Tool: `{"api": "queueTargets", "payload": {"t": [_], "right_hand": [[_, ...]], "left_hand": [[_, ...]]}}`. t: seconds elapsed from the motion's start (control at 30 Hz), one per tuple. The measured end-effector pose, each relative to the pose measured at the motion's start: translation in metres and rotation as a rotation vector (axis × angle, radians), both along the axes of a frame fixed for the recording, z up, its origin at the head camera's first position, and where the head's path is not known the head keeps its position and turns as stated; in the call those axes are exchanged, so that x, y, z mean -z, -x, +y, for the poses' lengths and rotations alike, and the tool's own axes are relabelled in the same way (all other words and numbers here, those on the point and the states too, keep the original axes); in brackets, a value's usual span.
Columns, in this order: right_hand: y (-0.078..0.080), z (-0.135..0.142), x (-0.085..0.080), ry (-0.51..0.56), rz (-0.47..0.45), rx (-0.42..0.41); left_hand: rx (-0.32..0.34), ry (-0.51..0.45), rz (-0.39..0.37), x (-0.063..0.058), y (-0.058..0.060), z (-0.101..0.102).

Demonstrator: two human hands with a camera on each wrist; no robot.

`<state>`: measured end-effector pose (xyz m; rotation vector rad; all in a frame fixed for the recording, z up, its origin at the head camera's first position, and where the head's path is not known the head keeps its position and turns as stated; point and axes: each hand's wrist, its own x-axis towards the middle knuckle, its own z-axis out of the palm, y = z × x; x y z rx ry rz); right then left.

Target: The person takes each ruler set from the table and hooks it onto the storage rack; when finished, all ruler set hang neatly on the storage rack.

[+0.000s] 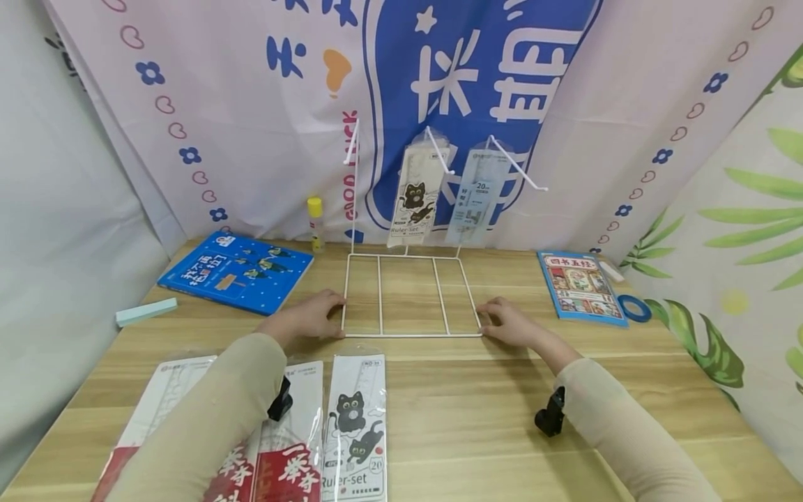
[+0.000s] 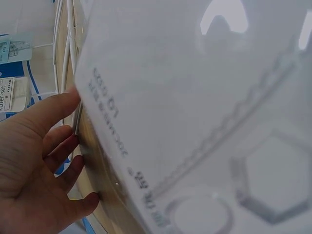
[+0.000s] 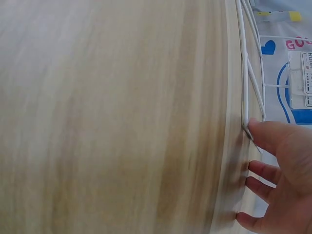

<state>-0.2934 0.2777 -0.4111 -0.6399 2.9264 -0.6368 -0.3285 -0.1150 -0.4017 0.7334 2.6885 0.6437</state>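
Note:
A white wire display rack (image 1: 414,336) stands on the table, its flat base toward me and hooks at the back. At the base's left side, my left hand (image 1: 316,315) touches the wire with its fingertips. My right hand (image 1: 509,322) touches the front right corner; in the right wrist view its thumb (image 3: 268,134) presses on the wire while the other fingers (image 3: 263,171) are spread apart. From the hooks hang a cat-print ruler set (image 1: 417,192) and a pale blue ruler set (image 1: 477,199). The third hook, at left, is bare.
Red-and-white ruler packs (image 1: 291,418) and another cat-print ruler set (image 1: 355,425) lie near me at left. A blue book (image 1: 241,272), a glue stick (image 1: 316,226) and a pale green strip (image 1: 147,312) are farther back. At right lie a booklet (image 1: 580,286) and blue tape (image 1: 635,308).

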Motion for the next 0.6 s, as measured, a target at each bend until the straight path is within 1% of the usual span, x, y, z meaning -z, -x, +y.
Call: {"api": "queueTargets", "payload": {"t": [0.23, 0.3, 0.33, 0.37, 0.43, 0.47, 0.53, 0.57, 0.6], "right_hand": [[0.001, 0.000, -0.001, -0.048, -0.009, -0.003], [0.002, 0.000, -0.002, -0.058, -0.011, -0.004], [0.003, 0.000, -0.002, -0.058, -0.014, -0.006], [0.003, -0.001, -0.003, -0.058, -0.017, -0.009], [0.005, -0.002, -0.003, -0.057, -0.021, -0.017], [0.005, -0.002, -0.004, -0.057, -0.027, -0.019], [0.006, -0.003, -0.006, -0.057, -0.041, -0.025], [0.007, -0.004, -0.007, -0.059, -0.046, -0.028], [0.008, -0.004, -0.008, -0.062, -0.054, -0.027]], "left_hand": [[-0.026, 0.020, -0.031, -0.001, 0.000, 0.002], [-0.035, 0.000, -0.050, -0.001, -0.002, 0.001], [-0.059, -0.011, -0.074, -0.001, -0.003, -0.001], [-0.072, -0.033, -0.089, -0.004, -0.007, -0.004], [-0.083, -0.074, -0.096, -0.013, -0.019, -0.014], [-0.090, -0.092, -0.097, -0.018, -0.028, -0.021], [-0.073, -0.098, -0.057, -0.033, -0.048, -0.038], [-0.055, -0.092, -0.023, -0.041, -0.061, -0.047], [-0.051, -0.075, 0.009, -0.046, -0.073, -0.056]]}}
